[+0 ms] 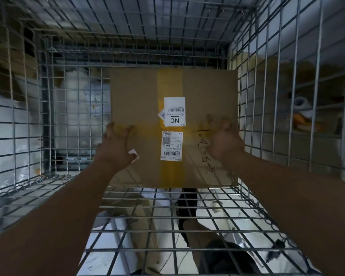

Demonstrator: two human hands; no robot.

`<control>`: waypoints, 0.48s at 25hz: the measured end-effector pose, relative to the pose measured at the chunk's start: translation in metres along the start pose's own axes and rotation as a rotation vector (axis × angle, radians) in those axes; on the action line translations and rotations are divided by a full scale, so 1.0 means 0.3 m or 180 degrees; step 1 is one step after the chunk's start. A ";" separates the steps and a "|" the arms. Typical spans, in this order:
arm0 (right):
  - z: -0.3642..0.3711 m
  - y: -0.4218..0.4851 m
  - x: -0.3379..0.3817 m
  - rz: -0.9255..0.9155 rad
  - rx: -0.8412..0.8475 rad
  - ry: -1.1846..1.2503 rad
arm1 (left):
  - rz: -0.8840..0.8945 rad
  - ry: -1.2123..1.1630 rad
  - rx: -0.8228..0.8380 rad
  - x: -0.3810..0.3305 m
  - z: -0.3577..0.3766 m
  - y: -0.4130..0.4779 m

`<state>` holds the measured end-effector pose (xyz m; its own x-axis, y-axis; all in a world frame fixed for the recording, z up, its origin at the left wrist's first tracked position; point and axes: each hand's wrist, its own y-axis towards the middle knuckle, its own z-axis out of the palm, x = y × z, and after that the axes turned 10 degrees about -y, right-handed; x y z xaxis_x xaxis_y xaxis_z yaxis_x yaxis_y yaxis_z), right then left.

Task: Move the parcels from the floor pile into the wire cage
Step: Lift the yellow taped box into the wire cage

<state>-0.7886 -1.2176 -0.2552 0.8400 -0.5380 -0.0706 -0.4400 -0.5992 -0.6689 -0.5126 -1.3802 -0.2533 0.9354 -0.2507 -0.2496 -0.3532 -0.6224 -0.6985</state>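
Observation:
A flat brown cardboard parcel (139, 96) with yellow tape and two white labels lies on the wire floor of the cage (167, 214), against the back and right walls. My left hand (116, 144) rests on its left edge, fingers spread and bent, fingertips touching the top face. A scrap of white label sticks out by the thumb. My right hand (223, 138) is blurred over the right part of the parcel, next to black handwriting, with fingers loosely bent. I cannot tell whether it touches the cardboard.
Wire mesh walls stand to the left (14, 126), the back (78, 108) and the right (287, 108). White bags and other parcels show outside the mesh. Below the wire floor lie white parcels (245, 226) and a foot in a dark sandal (187, 216).

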 end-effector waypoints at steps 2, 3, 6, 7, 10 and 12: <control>-0.088 -0.030 0.076 -0.0400 0.0072 0.0277 | 0.0145 -0.0022 -0.0018 -0.014 -0.096 -0.040; -0.140 -0.045 0.119 -0.0584 0.0089 0.0396 | 0.0207 -0.0136 -0.0025 -0.023 -0.150 -0.060; -0.296 -0.125 0.262 -0.0962 -0.0036 0.0503 | 0.0411 -0.0257 -0.0022 -0.050 -0.318 -0.153; -0.344 -0.154 0.304 -0.1027 -0.0059 0.0527 | 0.0469 -0.0271 -0.0025 -0.057 -0.367 -0.189; -0.501 -0.297 0.407 -0.1177 -0.0056 0.0485 | 0.0460 -0.0194 -0.0082 -0.055 -0.514 -0.342; -0.603 -0.423 0.463 -0.1240 -0.0083 0.0472 | 0.0408 -0.0138 -0.0152 -0.039 -0.610 -0.480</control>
<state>-0.6737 -1.3235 -0.0463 0.8912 -0.3465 0.2927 -0.1078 -0.7886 -0.6054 -0.4763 -1.4234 -0.0270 0.8822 -0.2986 -0.3642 -0.4693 -0.6223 -0.6265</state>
